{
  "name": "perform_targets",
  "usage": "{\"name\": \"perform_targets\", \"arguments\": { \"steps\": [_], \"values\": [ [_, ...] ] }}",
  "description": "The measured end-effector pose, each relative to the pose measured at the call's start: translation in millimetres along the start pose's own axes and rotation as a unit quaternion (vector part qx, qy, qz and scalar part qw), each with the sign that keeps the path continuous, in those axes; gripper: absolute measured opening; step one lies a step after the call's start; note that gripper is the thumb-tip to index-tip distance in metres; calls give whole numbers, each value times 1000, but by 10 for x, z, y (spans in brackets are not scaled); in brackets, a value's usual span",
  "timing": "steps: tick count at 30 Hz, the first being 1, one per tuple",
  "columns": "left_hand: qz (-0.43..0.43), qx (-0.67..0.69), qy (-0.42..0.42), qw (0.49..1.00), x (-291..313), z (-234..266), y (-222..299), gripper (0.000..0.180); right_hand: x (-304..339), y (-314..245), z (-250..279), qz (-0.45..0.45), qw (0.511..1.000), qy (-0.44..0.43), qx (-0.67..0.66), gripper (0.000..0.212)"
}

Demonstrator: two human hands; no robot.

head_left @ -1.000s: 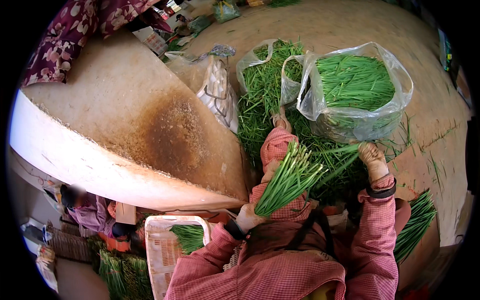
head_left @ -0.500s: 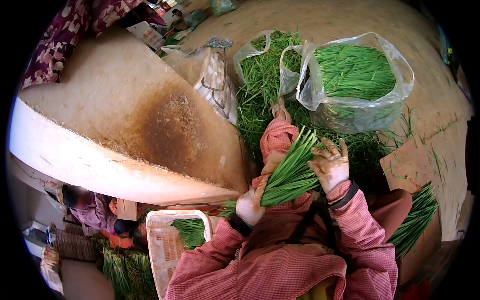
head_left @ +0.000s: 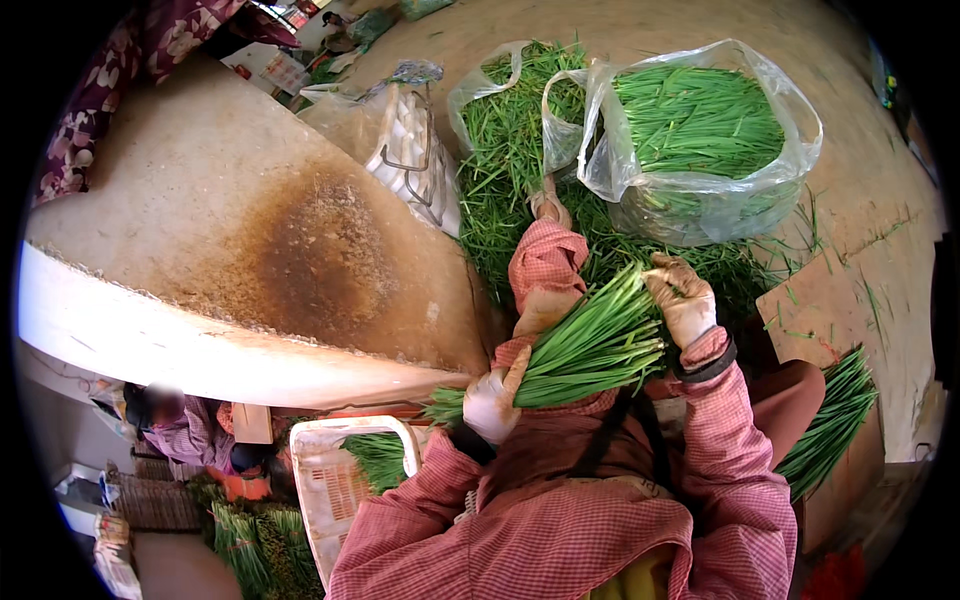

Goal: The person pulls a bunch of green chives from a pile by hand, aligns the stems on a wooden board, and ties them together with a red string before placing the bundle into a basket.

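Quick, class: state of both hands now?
Left hand: closed, holding green stalks.
Right hand: partly closed at the stalks' pale ends; whether pinching any cannot be told.

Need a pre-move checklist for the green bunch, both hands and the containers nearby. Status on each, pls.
1. Left hand gripping the bunch: ok, wrapped round its leafy part.
2. Right hand at the pale stalk ends: ok; whether it pinches any, cannot tell.
3. Stalk ends even: not ok, they look staggered.
4. Bunch tied: cannot tell; no tie shows, but the left hand covers part.
5. White crate fully visible: not ok, a sleeve overlaps it.
6. Large clear bag open at top: ok, green stalks inside.
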State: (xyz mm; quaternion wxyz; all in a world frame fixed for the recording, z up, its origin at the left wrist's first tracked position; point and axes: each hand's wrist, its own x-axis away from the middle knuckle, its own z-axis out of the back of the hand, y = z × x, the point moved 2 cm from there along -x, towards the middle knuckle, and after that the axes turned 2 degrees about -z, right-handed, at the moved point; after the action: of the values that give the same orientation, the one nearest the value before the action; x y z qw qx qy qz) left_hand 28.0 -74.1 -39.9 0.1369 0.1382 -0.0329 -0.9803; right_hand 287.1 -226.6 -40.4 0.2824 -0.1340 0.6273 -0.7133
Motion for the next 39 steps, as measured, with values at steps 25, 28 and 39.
{"name": "perform_targets", "arguments": {
  "steps": [25,28,39],
  "values": [
    [7,-26,-25,999,67,-174,-152,60,485,209,-430,-11,988,-46,149,32],
    [40,58,-42,997,88,-199,-164,58,330,211,-211,-9,995,-4,-102,13],
    [123,214,-24,969,33,-187,-41,50,519,45,-403,21,961,12,275,24]
  ]
}}
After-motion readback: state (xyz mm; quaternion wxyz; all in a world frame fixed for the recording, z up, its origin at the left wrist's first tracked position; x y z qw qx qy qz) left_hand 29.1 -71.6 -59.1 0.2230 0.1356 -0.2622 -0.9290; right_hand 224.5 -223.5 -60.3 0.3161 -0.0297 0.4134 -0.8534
